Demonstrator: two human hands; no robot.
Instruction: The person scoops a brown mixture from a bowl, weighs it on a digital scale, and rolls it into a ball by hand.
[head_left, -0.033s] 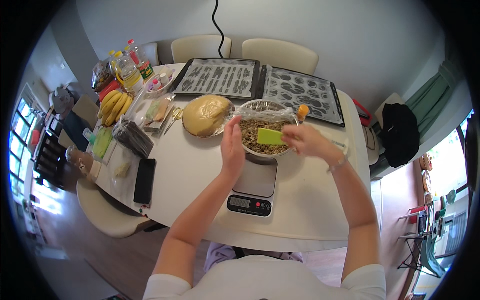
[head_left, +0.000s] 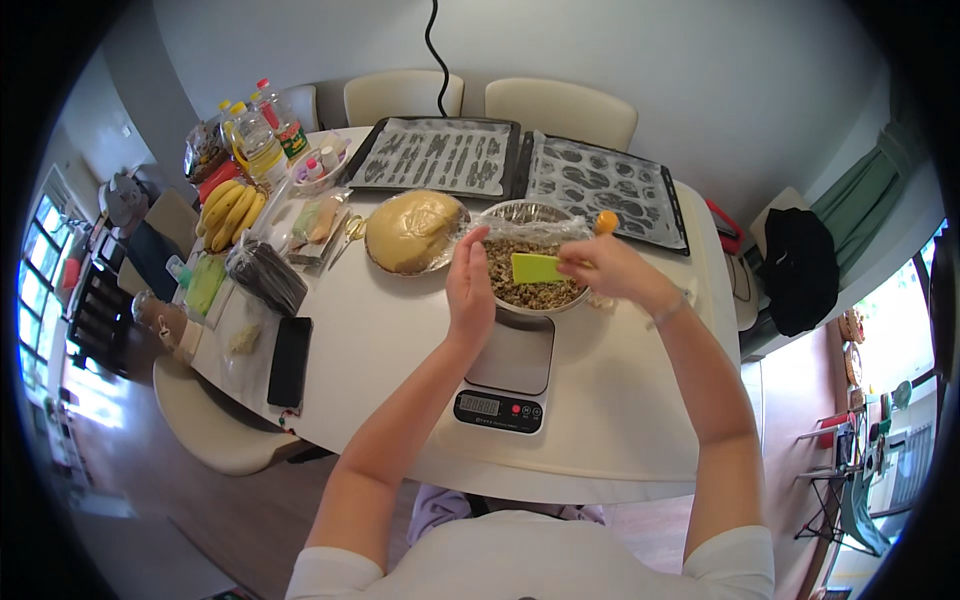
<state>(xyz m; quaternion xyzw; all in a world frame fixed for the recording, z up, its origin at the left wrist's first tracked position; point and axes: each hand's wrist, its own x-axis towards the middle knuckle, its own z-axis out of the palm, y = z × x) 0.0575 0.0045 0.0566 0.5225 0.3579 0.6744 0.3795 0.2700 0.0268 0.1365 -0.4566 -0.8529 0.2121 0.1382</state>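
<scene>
Scale (head_left: 510,355), just one, nearest on the table (head_left: 620,420); left of it, one dark phone (head_left: 290,362). Beyond the scale, one bowl (head_left: 545,313) of chopped filling (head_left: 552,298): left hand (head_left: 470,290) upright at its left rim, fingers straight and close together; right hand (head_left: 610,268) pinching one green scraper (head_left: 535,268) over the filling. Left of the bowl, one yellowish dome-shaped mass (head_left: 412,230); farthest, two lined trays (head_left: 516,165) side by side.

Scraper (head_left: 535,268): smooth plastic. Crumbly mix (head_left: 540,295): rough. Scale plate (head_left: 512,362): satin metal. Rounded mound (head_left: 412,230): glossy. Tabletop (head_left: 610,400): smooth.
</scene>
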